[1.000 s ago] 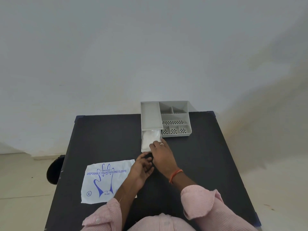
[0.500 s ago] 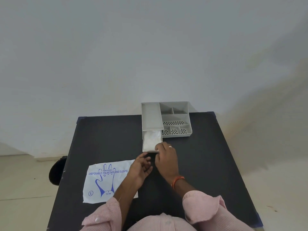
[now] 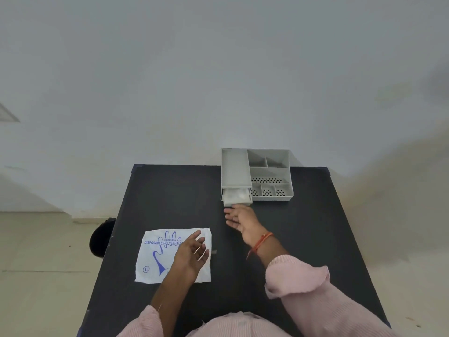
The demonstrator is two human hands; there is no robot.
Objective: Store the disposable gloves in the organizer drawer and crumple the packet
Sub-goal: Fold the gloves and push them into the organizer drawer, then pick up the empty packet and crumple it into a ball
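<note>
Two hands open, holding nothing: right hand (image 3: 239, 218) at drawer (image 3: 237, 198) front, push square; left hand (image 3: 192, 255) over packet (image 3: 155, 261).

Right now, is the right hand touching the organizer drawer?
Cannot tell. In the head view the right hand's fingertips end right below the drawer front; neither contact nor gap shows plainly.

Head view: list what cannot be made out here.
- Gloves in the drawer: mostly hidden under the organizer top; count unknowable.
- Packet print: right part covered by the left hand.
- Right hand: contact with the drawer front unclear.
</note>
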